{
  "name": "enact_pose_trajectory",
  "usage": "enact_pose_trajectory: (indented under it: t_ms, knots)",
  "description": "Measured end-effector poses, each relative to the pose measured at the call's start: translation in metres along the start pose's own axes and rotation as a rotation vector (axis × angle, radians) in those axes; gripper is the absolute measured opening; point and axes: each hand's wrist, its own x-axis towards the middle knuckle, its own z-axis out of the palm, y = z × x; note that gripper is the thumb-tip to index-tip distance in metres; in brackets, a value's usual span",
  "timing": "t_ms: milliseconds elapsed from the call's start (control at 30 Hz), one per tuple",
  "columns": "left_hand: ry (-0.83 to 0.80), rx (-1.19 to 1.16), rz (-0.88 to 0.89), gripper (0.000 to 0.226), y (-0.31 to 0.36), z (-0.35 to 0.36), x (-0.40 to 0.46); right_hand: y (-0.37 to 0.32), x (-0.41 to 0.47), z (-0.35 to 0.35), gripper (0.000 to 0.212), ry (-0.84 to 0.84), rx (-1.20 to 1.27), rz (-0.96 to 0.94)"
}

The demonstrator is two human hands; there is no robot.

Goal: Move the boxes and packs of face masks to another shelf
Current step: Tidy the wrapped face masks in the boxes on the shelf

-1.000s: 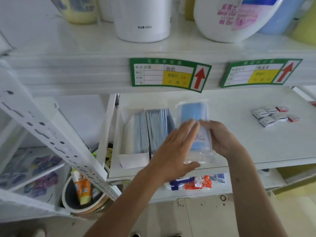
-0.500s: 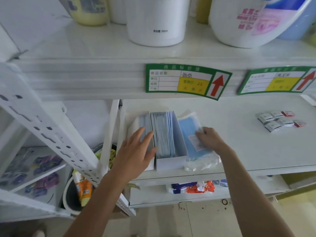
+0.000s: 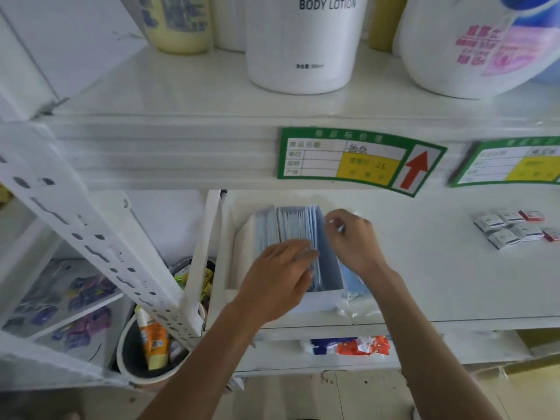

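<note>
Two open white boxes of light blue face masks stand side by side at the left end of the middle shelf [image 3: 424,268]: the left box [image 3: 260,231] and the right box [image 3: 298,225]. A pack of blue masks [image 3: 351,283] in clear plastic lies against the right box's right side. My left hand [image 3: 278,280] rests with fingers stretched across the masks in the right box. My right hand [image 3: 354,241] lies on the pack with curled fingers pinching its far end, and hides most of it.
Small wrapped sachets [image 3: 515,228] lie at the shelf's right. A body lotion bottle [image 3: 306,40] and other large bottles stand on the shelf above, with a green price tag [image 3: 357,160] on its edge. Red and blue packets [image 3: 348,347] lie one shelf down. A bucket [image 3: 145,353] stands lower left.
The pack went from held up in both hands to lying beside the right box. My left hand shifted from the left box onto the right one. My right hand slid toward the pack's far end.
</note>
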Motion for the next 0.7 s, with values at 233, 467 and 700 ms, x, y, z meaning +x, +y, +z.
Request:
enact_pose_trajectory:
  t_ms: [233,467,700]
  knots:
    - [0.027,-0.051,-0.047,0.041,-0.01,-0.002,-0.006,-0.011,-0.015,0.01,0.038,-0.175,-0.405,-0.124]
    - [0.027,-0.08,-0.132,0.033,-0.014,-0.005,-0.009,0.003,-0.026,0.01,0.039,-0.064,-0.356,-0.197]
    - [0.006,0.025,-0.123,0.029,-0.004,0.0,-0.001,0.004,-0.044,0.016,0.053,-0.037,-0.333,-0.175]
